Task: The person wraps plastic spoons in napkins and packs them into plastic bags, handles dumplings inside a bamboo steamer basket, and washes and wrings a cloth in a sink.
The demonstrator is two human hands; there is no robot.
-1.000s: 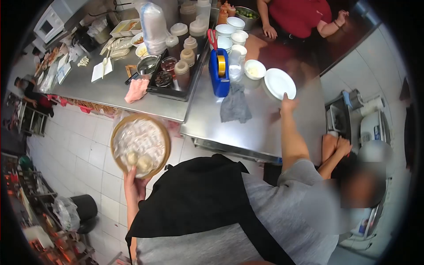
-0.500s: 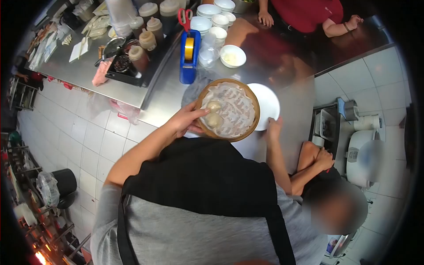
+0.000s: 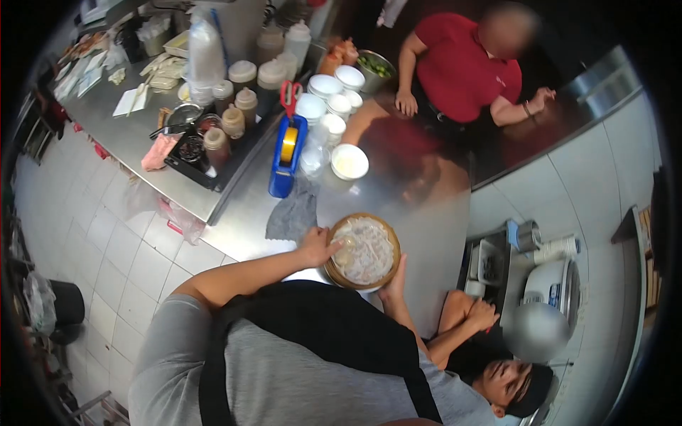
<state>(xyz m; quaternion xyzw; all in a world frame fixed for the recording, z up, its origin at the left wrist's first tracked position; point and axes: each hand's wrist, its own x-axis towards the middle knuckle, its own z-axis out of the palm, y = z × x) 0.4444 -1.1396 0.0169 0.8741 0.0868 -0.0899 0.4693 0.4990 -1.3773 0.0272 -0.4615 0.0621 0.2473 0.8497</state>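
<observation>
A round bamboo steamer basket [image 3: 396, 245], lined with pale paper, is held in front of my chest at the counter's near edge. My left hand [image 3: 316, 248] grips its left rim, the thumb reaching inside beside a pale dumpling [image 3: 346, 254]. Beneath the basket, only a thin rim of the white plate [image 3: 371, 289] shows. My right hand [image 3: 394, 279] holds that plate at its lower right, its fingers mostly hidden. Left of the basket, a grey cloth [image 3: 293, 216] lies on the steel counter [image 3: 433, 234].
A blue tape dispenser [image 3: 283, 167] with red-handled scissors, stacked white bowls [image 3: 310, 108] and a bowl [image 3: 349, 162] stand beyond the basket. Squeeze bottles [image 3: 232, 121] fill a black tray. One person in red stands across the counter; another sits at the right, arms folded.
My left hand has brought the basket from the left over the plate. My right hand has drawn the plate towards me, and the plate is now almost fully covered by the basket.
</observation>
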